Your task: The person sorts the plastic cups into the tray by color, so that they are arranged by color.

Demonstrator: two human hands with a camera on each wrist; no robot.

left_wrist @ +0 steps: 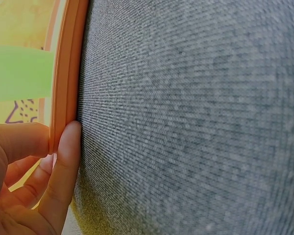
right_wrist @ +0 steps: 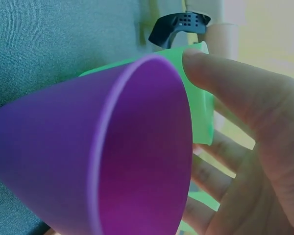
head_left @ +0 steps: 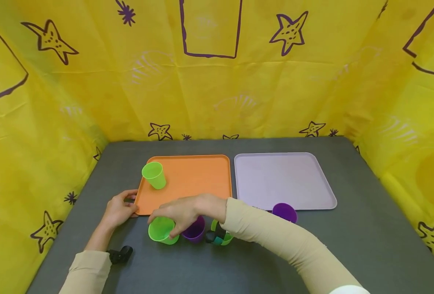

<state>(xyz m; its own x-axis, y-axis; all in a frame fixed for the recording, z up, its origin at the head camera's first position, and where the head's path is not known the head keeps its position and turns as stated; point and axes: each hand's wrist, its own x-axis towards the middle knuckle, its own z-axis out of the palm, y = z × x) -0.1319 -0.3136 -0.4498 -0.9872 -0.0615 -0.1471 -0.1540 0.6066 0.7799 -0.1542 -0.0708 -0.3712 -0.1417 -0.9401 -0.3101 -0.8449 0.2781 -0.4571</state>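
My left hand [head_left: 118, 209] pinches the near left corner of the orange tray [head_left: 195, 175], thumb above and a finger below in the left wrist view. A green cup [head_left: 154, 174] stands on that tray at its left side. In front of the tray, my right hand [head_left: 183, 210] grips another green cup [head_left: 160, 232] by its rim, thumb on the near side. Right beside it is a purple cup [head_left: 195, 232], which looms large as a purple cup [right_wrist: 54, 147] in the right wrist view. A further green cup [head_left: 227, 240] is partly hidden by my right forearm and wrist strap.
A lavender tray [head_left: 283, 179] lies right of the orange one. At its front edge is a second purple cup [head_left: 284, 211], partly behind my right sleeve. The dark grey table [head_left: 180, 273] is enclosed by yellow patterned cloth [head_left: 217, 94].
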